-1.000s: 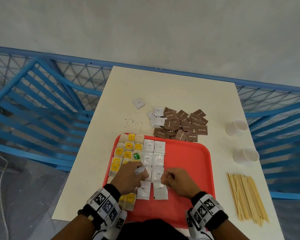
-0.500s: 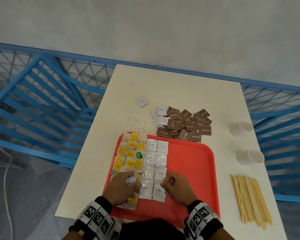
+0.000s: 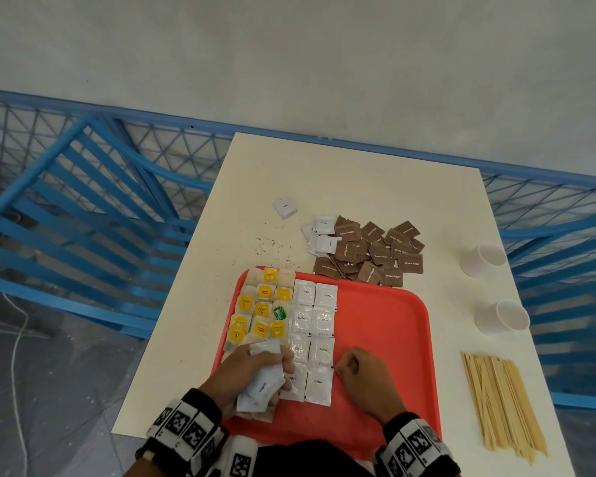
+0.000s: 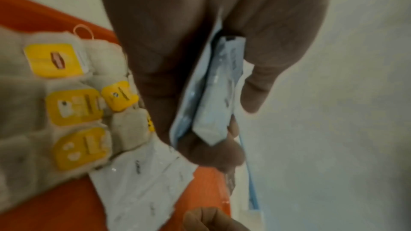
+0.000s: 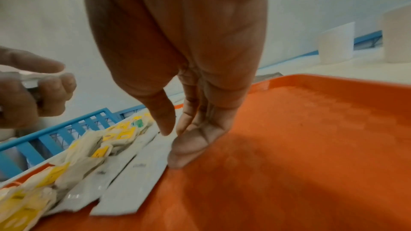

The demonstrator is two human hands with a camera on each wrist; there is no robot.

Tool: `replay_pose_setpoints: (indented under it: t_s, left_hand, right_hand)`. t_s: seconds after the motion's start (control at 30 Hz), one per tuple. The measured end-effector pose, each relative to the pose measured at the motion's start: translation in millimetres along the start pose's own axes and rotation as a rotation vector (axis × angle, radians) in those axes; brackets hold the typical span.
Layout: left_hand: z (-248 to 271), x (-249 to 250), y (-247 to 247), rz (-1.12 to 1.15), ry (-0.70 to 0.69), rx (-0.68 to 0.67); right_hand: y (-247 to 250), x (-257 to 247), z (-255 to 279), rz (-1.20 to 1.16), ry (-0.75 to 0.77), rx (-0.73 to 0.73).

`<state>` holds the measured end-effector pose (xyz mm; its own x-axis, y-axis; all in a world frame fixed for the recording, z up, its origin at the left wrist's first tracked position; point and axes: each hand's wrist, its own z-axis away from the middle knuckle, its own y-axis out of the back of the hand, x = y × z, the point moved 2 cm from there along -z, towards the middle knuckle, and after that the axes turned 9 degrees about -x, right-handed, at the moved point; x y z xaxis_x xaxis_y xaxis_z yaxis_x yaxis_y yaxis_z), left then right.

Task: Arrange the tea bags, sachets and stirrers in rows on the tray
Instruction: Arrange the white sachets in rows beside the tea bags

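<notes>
A red tray lies at the table's near edge. Tea bags with yellow tags fill its left side, and two columns of white coffee sachets run beside them. My left hand hovers over the tray's near left and grips a small stack of white sachets, seen edge-on between thumb and fingers in the left wrist view. My right hand is curled and holds nothing. Its knuckles rest on the bare tray, right against the nearest sachets.
A pile of brown sugar sachets and a few loose white sachets lie on the cream table beyond the tray. Wooden stirrers lie at the right, behind them two white cups. Blue railing surrounds the table.
My left hand has drawn back toward me and turned, so its stack of sachets now shows. My right hand has moved slightly right, off the sachet column.
</notes>
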<state>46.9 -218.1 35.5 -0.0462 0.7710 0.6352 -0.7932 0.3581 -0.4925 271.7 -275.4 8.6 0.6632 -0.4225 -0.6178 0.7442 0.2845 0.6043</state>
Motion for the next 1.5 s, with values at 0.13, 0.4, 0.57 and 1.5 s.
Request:
replay_pose_setpoints:
  t_s: [0.13, 0.4, 0.57, 1.5]
  left_hand:
    - [4, 8, -10, -0.177, 0.029, -0.213]
    - [13, 20, -28, -0.369, -0.08, -0.242]
    - [17, 18, -18, -0.377, -0.15, -0.113]
    - [42, -15, 42, -0.372, -0.06, 0.272]
  right_hand:
    - [30, -55, 9, -0.193, 0.222, -0.005]
    - [40, -87, 4, -0.299, 0.293, -0.148]
    - [43, -78, 6, -0.418, 0.241, -0.169]
    - [-53, -52, -20, 0.191, 0.134, -0.508]
